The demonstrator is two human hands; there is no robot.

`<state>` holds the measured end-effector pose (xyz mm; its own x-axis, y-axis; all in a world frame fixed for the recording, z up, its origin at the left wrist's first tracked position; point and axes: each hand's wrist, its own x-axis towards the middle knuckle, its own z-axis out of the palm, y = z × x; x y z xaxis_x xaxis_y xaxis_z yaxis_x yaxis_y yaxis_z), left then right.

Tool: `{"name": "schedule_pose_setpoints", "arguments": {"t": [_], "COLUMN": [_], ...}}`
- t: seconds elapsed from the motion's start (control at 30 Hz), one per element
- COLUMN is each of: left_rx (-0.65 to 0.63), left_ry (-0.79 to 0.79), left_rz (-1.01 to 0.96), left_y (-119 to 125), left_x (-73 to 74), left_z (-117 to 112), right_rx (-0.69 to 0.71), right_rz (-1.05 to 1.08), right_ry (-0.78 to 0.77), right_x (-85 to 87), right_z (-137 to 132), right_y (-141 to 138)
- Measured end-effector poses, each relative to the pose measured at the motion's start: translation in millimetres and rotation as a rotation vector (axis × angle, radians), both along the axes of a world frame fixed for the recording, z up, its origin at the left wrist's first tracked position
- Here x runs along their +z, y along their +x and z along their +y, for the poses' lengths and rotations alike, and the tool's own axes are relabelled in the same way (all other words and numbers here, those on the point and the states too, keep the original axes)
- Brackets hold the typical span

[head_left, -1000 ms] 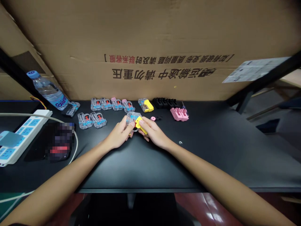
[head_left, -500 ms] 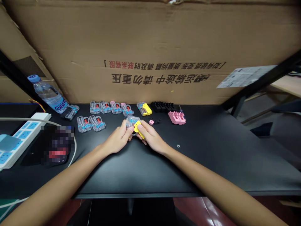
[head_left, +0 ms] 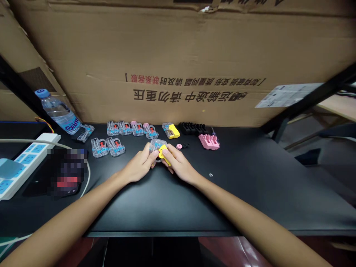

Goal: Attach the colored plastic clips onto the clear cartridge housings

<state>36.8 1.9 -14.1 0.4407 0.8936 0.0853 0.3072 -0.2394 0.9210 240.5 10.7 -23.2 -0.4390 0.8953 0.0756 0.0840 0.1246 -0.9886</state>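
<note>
Pinching the clear plastic housing [head_left: 156, 145] in our left hand [head_left: 138, 166] and the yellow clip [head_left: 164, 154] in our right hand [head_left: 179, 163], both clasped at twelve o'clock over the bench [head_left: 155, 207], we judge even fingertip pressure best for holding the parts square.

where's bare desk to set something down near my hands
Open black desk runs in front of the left hand and right hand, and rightward around a small white ring. Crowded behind the left hand: rows of clear plastic housings.
</note>
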Motion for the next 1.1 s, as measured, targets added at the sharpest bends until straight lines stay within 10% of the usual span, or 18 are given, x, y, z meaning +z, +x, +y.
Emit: {"name": "schedule_pose_setpoints", "arguments": {"t": [0.23,0.7,1.1], "left_rx": [0.046,0.057,0.063], "left_ry": [-0.087,0.08,-0.014], "left_rz": [-0.132,0.2,-0.043], "left_y": [3.6,-10.9,-0.1], "left_x": [-2.1,3.6,2.0], "left_z": [2.2,1.4,2.7], "right_rx": [0.039,0.029,0.026], "right_rz": [0.058,-0.008,0.071], "right_ry": [-0.031,-0.045,-0.086], "right_x": [0.9,1.7,-0.6], "right_z": [9.8,10.2,15.0], "right_y": [3.3,5.3,4.2]}}
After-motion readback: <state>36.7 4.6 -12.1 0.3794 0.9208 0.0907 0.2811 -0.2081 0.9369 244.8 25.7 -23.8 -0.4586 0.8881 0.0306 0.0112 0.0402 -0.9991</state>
